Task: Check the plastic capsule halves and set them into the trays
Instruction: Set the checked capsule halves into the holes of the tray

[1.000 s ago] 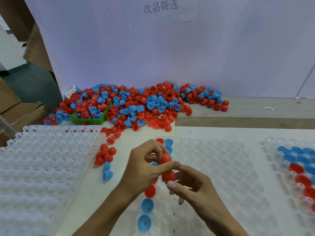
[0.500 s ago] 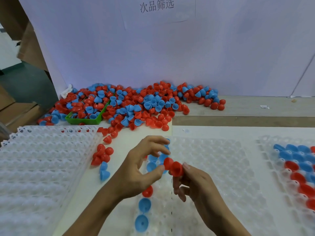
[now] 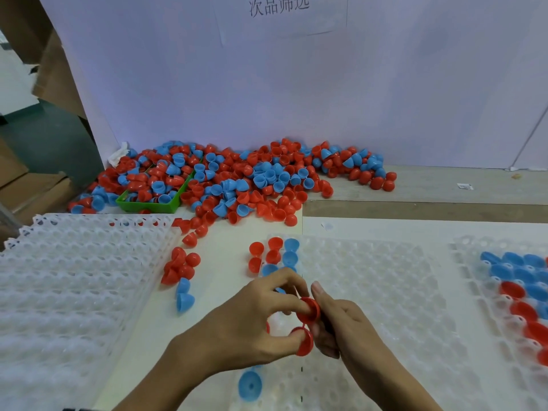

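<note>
Left stack of white moulded plastic trays (image 3: 74, 292): parked at the left edge of the counter (image 3: 207, 262), apparently spare stock kept within reach
Loose heap of red and blue plastic capsule halves (image 3: 237, 185): piled against the back wall as the unsorted supply, spilling over a small green plastic bin (image 3: 148, 206)
Left hand (image 3: 249, 324): forearm enters from the lower left; index finger and thumb each pinch one of the two joined red plastic capsule halves (image 3: 307, 324), remaining fingers arched above
Capsule position: raised above the white dimpled centre tray (image 3: 385, 292), rims turned sideways, probably so both cups can be examined before seating
Right hand (image 3: 338, 324): forearm enters from the lower right; fingers close together and fairly straight, bracing the halves from the right
Centre tray fill: a few red and blue halves seated in its left columns, so sorting looks barely begun
Right white tray (image 3: 462, 262): carries further blue and red halves
</note>
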